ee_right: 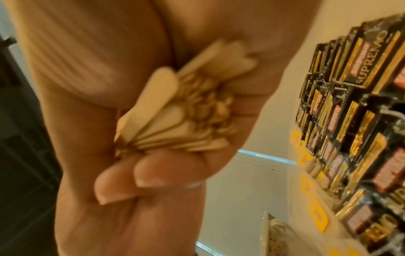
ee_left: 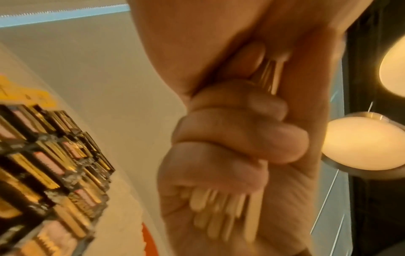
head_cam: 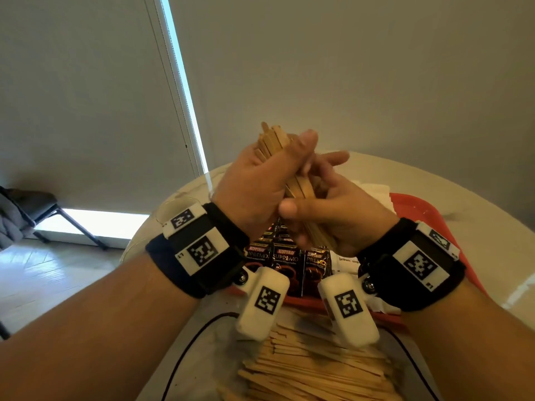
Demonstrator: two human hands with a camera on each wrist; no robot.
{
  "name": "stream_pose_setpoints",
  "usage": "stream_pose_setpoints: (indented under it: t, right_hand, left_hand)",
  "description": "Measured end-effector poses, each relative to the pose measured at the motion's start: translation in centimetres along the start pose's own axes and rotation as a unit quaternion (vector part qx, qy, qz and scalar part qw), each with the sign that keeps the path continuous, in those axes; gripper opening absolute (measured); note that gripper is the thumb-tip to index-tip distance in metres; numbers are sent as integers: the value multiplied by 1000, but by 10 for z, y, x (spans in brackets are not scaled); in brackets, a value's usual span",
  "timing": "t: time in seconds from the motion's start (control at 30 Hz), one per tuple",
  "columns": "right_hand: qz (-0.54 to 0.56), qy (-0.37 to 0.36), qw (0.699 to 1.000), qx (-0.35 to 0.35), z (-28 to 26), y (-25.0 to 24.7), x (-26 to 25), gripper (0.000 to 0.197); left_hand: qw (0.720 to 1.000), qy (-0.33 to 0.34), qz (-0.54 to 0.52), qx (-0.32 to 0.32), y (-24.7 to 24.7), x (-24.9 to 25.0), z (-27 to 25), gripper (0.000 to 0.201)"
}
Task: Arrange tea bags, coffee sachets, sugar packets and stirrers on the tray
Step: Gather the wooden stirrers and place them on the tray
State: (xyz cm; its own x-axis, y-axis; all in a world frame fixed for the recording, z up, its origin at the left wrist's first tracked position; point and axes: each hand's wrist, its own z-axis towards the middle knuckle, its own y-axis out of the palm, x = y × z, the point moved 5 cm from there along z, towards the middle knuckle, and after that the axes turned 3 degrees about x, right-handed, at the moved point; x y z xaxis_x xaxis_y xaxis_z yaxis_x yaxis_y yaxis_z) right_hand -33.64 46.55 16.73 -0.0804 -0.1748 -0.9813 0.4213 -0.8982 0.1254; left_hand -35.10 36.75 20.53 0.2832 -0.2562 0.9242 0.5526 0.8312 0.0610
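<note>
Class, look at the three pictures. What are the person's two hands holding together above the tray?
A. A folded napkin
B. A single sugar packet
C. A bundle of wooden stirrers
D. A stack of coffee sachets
C: the left hand and right hand both grip a bundle of wooden stirrers, raised over the coffee sachets on the red tray.

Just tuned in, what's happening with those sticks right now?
Both hands are wrapped around one bundle of wooden stirrers, held up above the red tray: the left hand grips the upper part, the right hand the lower. Kopiko Supremo coffee sachets already sit in rows on the tray. A loose pile of stirrers lies nearer the person.
</note>
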Motion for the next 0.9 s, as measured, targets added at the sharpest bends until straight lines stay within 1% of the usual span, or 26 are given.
stream_pose_setpoints:
  t: [0.1, 0.17, 0.2, 0.23, 0.3, 0.33, 0.37, 0.43, 0.5, 0.57, 0.6, 0.67, 0.73, 0.8, 0.87, 0.9]
  right_hand:
    - [36, 24, 999, 10, -3, -4, -4, 61]
    - [104, 46, 991, 64, -1, -9, -1, 73]
    - [157, 45, 982, 97, -1, -13, 0, 77]
    - [218, 37, 966, 131, 0, -18, 1, 75]
    - [321, 22, 933, 160, 1, -21, 1, 71]
    - [350, 20, 924, 154, 2, -21, 0, 72]
    - [361, 19, 921, 143, 2, -21, -2, 72]
    - [338, 24, 930, 142, 3, -22, -4, 67]
    - [256, 60, 949, 175, 2, -26, 0, 63]
    - [174, 100, 958, 206, -1, -30, 5, 51]
    - [163, 108, 956, 217, -2, -31, 7, 44]
    - [190, 102, 949, 230, 0, -31, 9, 33]
    - [223, 79, 941, 242, 4, -32, 11, 26]
    - [234, 61, 937, 253, 7, -35, 12, 20]
    - [233, 59, 934, 263, 7, -39, 11, 12]
    - [231, 64, 932, 271, 6, -41, 11, 11]
  left_hand:
    - [997, 28, -48, 58, 0, 10, 4, 43]
    - [990, 56, -65, 108, -4, 17, 8, 39]
    - [986, 74, -76, 126, -6, 20, 10, 36]
    - [983, 92, -81, 137, -7, 22, 13, 32]
    - [982, 115, -64, 132, -4, 21, 15, 28]
    - [985, 115, -43, 118, 0, 17, 15, 29]
    - [988, 112, -18, 102, 5, 13, 15, 31]
    - [990, 115, 14, 83, 12, 9, 13, 36]
    - [988, 126, 39, 79, 13, 9, 13, 39]
    - [984, 133, 93, 70, 12, 9, 14, 32]
    - [983, 131, 113, 64, 13, 9, 14, 27]
    - [981, 123, 137, 62, 17, 8, 11, 25]
    - [977, 127, 159, 62, 22, 12, 8, 21]
    - [967, 147, 202, 54, 25, 18, 8, 16]
    - [951, 183, 243, 45, 25, 25, 7, 12]
    - [946, 201, 250, 42, 24, 28, 6, 14]
